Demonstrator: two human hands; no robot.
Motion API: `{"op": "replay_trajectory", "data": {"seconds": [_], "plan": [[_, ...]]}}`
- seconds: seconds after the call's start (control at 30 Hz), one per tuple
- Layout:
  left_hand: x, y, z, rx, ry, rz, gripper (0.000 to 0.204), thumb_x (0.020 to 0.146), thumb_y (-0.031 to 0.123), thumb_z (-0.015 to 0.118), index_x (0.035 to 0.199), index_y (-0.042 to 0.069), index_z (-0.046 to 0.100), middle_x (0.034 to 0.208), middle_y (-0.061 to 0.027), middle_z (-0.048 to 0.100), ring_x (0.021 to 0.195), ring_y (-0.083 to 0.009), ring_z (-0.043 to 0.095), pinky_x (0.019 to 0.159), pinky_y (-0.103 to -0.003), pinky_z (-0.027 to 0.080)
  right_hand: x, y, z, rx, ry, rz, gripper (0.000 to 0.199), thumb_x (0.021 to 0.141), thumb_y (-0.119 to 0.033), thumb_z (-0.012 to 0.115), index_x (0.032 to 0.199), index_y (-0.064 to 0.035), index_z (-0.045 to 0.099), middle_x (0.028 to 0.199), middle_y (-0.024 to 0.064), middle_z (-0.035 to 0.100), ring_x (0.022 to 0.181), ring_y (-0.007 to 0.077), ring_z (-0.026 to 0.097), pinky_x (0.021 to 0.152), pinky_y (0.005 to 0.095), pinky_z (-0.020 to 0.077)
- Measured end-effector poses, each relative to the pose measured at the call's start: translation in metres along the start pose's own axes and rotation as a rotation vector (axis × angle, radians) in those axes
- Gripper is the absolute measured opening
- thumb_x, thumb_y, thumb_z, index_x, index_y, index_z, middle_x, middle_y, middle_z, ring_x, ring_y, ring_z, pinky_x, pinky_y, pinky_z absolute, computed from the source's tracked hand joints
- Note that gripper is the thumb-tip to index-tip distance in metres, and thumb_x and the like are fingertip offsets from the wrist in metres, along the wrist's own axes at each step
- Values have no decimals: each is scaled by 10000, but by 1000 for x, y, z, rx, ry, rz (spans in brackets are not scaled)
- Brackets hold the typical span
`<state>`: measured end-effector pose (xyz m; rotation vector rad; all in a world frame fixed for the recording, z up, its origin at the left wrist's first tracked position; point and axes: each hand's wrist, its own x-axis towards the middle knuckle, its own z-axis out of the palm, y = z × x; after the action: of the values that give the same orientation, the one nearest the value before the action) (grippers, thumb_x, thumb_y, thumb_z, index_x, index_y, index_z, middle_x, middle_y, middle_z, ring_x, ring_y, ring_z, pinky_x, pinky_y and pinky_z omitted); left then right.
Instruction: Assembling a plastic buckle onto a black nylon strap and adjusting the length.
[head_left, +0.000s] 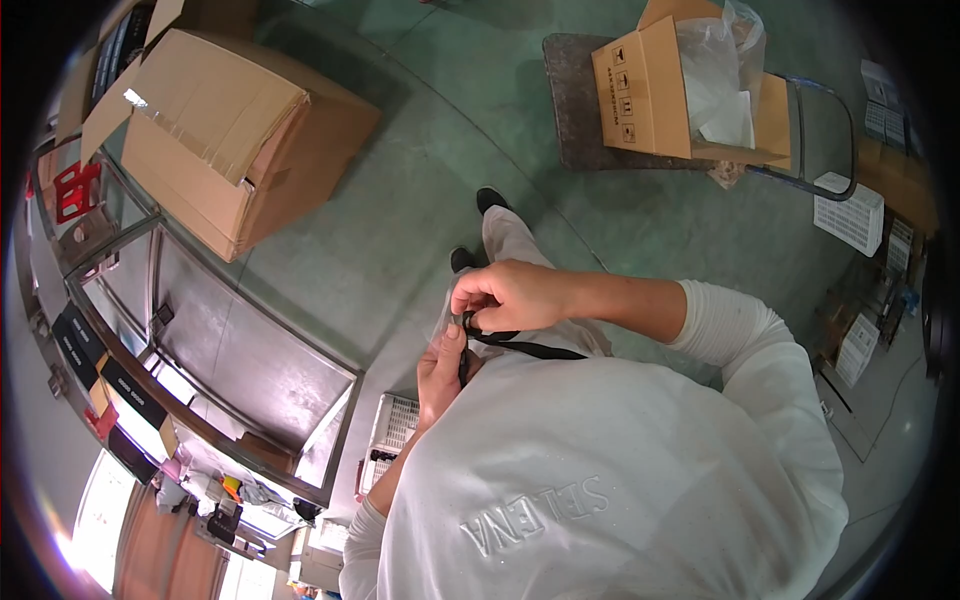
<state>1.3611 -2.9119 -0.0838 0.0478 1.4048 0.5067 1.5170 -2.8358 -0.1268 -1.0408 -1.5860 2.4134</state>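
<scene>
Both hands meet in front of the chest over a thin black cord (520,346). The right hand (510,295) pinches its looped end with fingers closed, while the left hand (440,370) grips the cord just below, thumb pressed against it.

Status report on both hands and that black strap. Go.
Left hand and right hand both pinching the black strap at chest height, fingers closed on it. Strap trails across the white shirt. Nothing in the way.
</scene>
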Motion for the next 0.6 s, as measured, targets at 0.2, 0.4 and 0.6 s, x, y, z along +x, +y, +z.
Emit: {"op": "replay_trajectory", "data": {"seconds": [0.2, 0.4, 0.6], "plan": [[1, -2, -1, -27, -30, 35, 297, 852, 347, 502, 724, 80, 488, 456, 48, 356, 385, -29, 286, 365, -201, 189, 6, -5, 9, -615, 271, -428, 188, 686, -53, 582, 871, -51, 544, 784, 40, 512, 736, 159, 515, 612, 304, 446], [2, -8, -10, -25, -81, 47, 304, 859, 357, 485, 730, 82, 487, 463, 46, 360, 392, -32, 281, 370, -205, 201, 9, -4, 1, -772, 169, -507, 137, 675, -72, 601, 806, -74, 559, 814, 27, 487, 759, 176, 495, 632, 321, 443], [-2, -4, -6, 2, -48, -11, 351, 867, 398, 446, 797, 61, 512, 444, 44, 358, 381, -32, 274, 370, -203, 201, 11, -7, -5, -679, 90, -561, 65, 694, -112, 609, 732, -81, 566, 781, 4, 485, 773, 158, 482, 604, 313, 424]]}}
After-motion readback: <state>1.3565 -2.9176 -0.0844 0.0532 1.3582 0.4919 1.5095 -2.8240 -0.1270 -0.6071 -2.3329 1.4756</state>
